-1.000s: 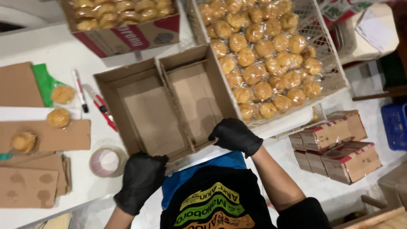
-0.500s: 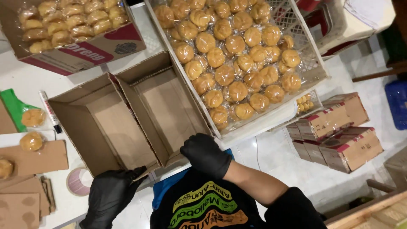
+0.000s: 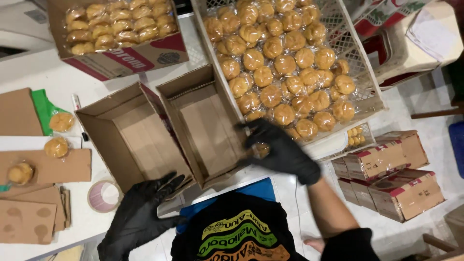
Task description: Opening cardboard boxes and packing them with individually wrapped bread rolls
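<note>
White plastic crate [image 3: 372, 99] brims with wrapped golden buns, too many to count, beside two empty brown cardboard boxes, the left box [image 3: 126, 137] and the right box [image 3: 203, 125], set side by side on a white table [image 3: 34, 77]. One printed carton [image 3: 121, 58] behind them holds more buns. Three loose buns [image 3: 56, 147] lie on the table and cardboard sheets [image 3: 48, 166] at left, near one tape roll [image 3: 103, 196]. Black-gloved right hand [image 3: 280, 150] curls its fingers over one wrapped bun [image 3: 262, 149] at the crate's near edge, by the right box's corner. Black-gloved left hand [image 3: 140, 212] rests with spread, empty fingers against the left box's near wall.
</note>
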